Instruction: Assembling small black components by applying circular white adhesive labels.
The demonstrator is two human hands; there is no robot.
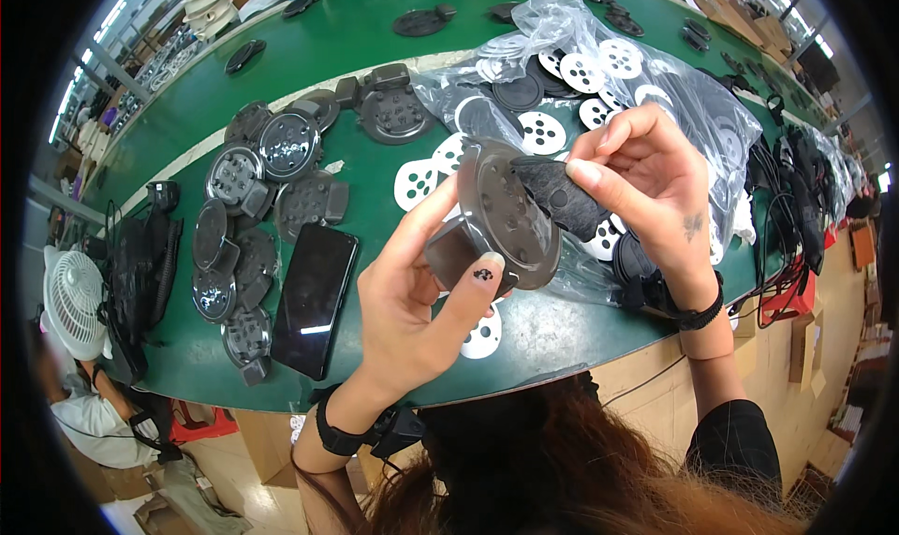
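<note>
My left hand [398, 315] grips a round, smoky translucent plastic housing [504, 231] with a box-shaped block on its side. The housing is tilted up, its bumpy face turned toward my right hand [660, 184]. Between the thumb and fingers of that hand is a thin dark grey disc-like pad [565, 200], held at the housing's face; whether the two touch, I cannot tell. Behind and below lie white discs with several holes [543, 132], some loose and some in a clear plastic bag [670, 86]. More smoky housings [290, 146] are heaped to the left.
A black phone [316, 301] lies on the green table [393, 395] left of my left hand. Black cables [782, 198] hang at the right edge. At far left are a white fan [77, 292] and another person's arm [112, 395]. Scattered dark parts [421, 22] lie on the farther green surface.
</note>
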